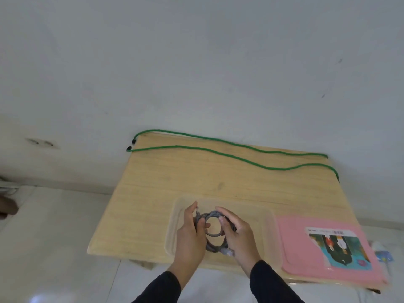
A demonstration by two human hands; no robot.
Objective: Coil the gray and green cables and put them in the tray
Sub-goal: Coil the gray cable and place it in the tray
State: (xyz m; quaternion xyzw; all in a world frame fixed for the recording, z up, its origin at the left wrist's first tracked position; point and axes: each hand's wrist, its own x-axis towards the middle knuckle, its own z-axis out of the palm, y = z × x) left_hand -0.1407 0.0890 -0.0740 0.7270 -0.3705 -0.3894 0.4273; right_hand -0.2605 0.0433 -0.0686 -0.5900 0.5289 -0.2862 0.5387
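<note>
The gray cable [213, 215] is wound into a small coil, held between both hands just above the clear plastic tray [175, 217] near the table's front edge. My left hand [189, 235] grips the coil's left side and my right hand [237, 236] grips its right side. A clear plug end [227, 252] pokes out below the coil. The green cable [218, 152] lies uncoiled in two long wavy runs across the far side of the wooden table [153, 189], its black ends at the far left corner.
A pink lid [293, 243] with a colourful label lies to the right of the tray at the table's front right. The table stands against a pale wall. White floor lies to the left and in front.
</note>
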